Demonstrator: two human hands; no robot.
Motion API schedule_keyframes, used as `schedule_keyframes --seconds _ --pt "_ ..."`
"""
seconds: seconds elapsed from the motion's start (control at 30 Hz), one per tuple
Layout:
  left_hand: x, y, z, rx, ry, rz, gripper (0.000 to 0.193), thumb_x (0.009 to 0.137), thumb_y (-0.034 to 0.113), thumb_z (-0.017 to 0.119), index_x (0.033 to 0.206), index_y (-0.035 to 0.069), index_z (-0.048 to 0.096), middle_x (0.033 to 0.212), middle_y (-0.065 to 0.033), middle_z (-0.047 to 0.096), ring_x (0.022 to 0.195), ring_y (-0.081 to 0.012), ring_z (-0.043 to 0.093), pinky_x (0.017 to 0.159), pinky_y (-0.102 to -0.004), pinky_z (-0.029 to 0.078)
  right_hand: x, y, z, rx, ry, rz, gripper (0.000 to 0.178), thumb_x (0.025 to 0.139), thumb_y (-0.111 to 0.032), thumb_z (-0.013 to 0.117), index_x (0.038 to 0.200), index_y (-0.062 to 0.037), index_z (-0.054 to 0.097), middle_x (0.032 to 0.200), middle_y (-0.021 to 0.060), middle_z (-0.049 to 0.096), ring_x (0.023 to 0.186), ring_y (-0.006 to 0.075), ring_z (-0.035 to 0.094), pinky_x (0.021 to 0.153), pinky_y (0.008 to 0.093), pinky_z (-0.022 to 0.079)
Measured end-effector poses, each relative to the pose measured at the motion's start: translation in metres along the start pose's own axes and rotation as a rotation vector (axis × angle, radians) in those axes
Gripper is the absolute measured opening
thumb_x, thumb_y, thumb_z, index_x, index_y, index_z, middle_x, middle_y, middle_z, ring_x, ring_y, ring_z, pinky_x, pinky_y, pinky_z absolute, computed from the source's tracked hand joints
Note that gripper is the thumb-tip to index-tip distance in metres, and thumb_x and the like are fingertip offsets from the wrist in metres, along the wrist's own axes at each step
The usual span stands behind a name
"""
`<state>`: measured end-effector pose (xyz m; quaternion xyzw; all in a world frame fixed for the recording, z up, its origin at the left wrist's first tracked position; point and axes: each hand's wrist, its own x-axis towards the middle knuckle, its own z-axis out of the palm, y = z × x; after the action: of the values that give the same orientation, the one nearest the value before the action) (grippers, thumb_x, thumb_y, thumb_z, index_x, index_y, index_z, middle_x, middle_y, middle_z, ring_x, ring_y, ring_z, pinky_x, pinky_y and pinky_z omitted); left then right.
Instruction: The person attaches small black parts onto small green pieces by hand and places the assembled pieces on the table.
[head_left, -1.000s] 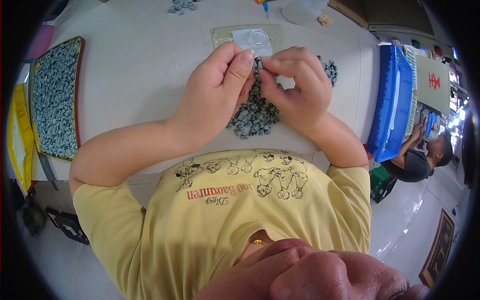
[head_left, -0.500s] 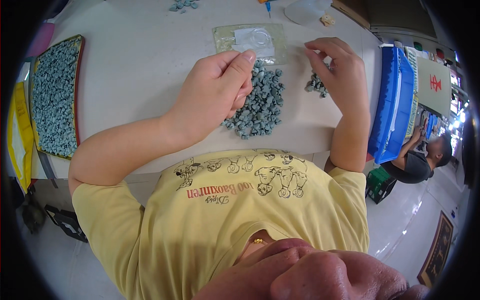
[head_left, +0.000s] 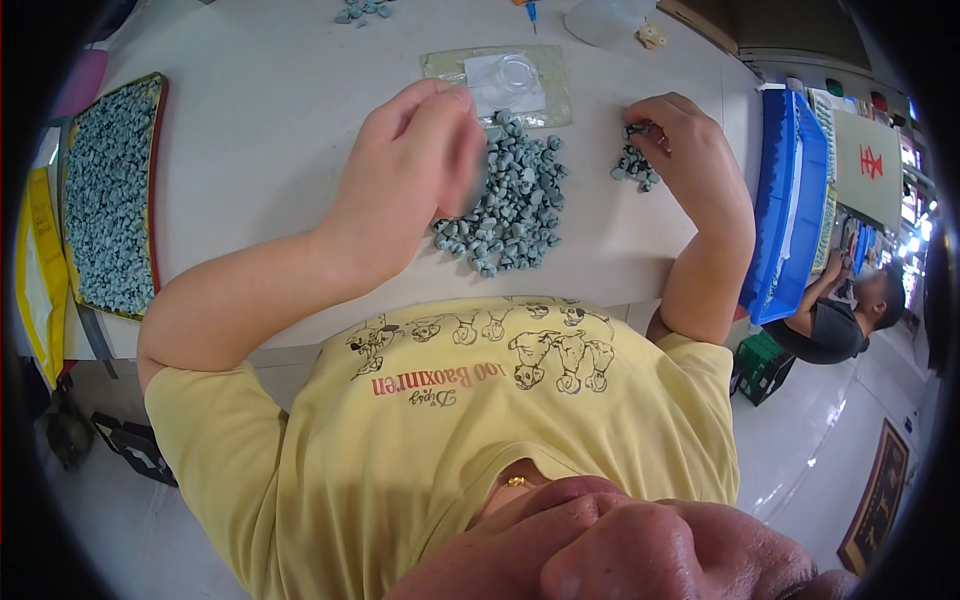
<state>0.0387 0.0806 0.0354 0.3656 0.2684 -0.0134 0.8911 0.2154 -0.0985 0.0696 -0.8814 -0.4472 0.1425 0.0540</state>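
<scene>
My left hand [head_left: 412, 150] is closed, thumb against the bent fingers, at the left side of a large heap of small grey-green stones [head_left: 515, 205]. Its fingertips are smeared by motion, and whatever they may hold is hidden. Over a smaller cluster of the same stones [head_left: 632, 170], to the right of the heap, my right hand [head_left: 685, 140] is lowered with its thumb and fingers apart. Some stones show between those fingers; none is plainly gripped.
A tray full of such stones [head_left: 110, 190] stands at the left. Beyond the heap lies a clear packet [head_left: 555, 85]. More stones [head_left: 362, 12] are at the far edge. Blue bins [head_left: 785, 220] line the right side; a person [head_left: 835, 310] works beyond them.
My left hand has shifted slightly left and turned, its fingers now blurred. My right hand has come down and closer to me, over the small cluster.
</scene>
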Motion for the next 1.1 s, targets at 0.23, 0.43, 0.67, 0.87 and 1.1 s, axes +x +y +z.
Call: schedule_keyframes --seconds 0.23,0.43,0.67,0.87,1.1 --pt "-0.002 -0.002 0.006 -0.042 0.055 0.042 0.022 0.085 0.007 0.037 0.104 -0.001 0.045 0.075 -0.0039 0.045 0.052 -0.0059 0.031 0.042 -0.0199 0.024 0.004 -0.004 0.002 0.057 0.013 -0.021 0.016 0.074 0.001 0.060 0.090 -0.0008 0.059 0.083 0.0093 0.057 0.067 0.0201 0.057 0.064 0.0284 0.047" --pt "-0.001 0.002 0.006 0.072 -0.005 -0.120 0.038 0.085 0.007 0.038 0.121 -0.003 0.041 0.073 -0.0010 0.044 0.051 -0.0039 0.029 0.041 -0.0179 0.021 0.005 -0.003 0.003 0.100 0.021 -0.021 0.014 0.074 0.001 0.059 0.089 -0.0008 0.059 0.082 0.0089 0.057 0.066 0.0206 0.056 0.064 0.0283 0.046" --pt "0.002 0.007 0.006 0.062 -0.185 -0.316 0.039 0.084 0.007 0.039 0.121 -0.005 0.041 0.072 -0.0036 0.046 0.051 -0.0050 0.030 0.040 -0.0195 0.024 0.005 -0.001 0.000 0.066 -0.033 -0.019 0.014 0.075 0.002 0.058 0.089 -0.0011 0.059 0.083 0.0090 0.057 0.070 0.0210 0.057 0.065 0.0297 0.046" --pt "-0.001 0.007 0.011 0.019 -0.058 -0.203 0.018 0.090 0.014 0.042 0.104 0.005 0.050 0.073 -0.0009 0.046 0.050 -0.0034 0.027 0.042 -0.0170 0.020 0.005 -0.011 0.002 0.070 0.161 -0.068 0.016 0.076 0.002 0.058 0.092 -0.0022 0.061 0.084 0.0087 0.059 0.071 0.0209 0.058 0.064 0.0284 0.046" --pt "0.000 0.002 0.007 0.122 -0.219 -0.214 0.022 0.093 0.021 0.043 0.094 0.001 0.052 0.074 -0.0020 0.048 0.050 -0.0031 0.031 0.042 -0.0179 0.027 0.006 -0.042 0.002 0.299 0.216 -0.250 0.017 0.077 0.004 0.057 0.092 -0.0024 0.062 0.085 0.0081 0.060 0.073 0.0192 0.059 0.064 0.0273 0.047"
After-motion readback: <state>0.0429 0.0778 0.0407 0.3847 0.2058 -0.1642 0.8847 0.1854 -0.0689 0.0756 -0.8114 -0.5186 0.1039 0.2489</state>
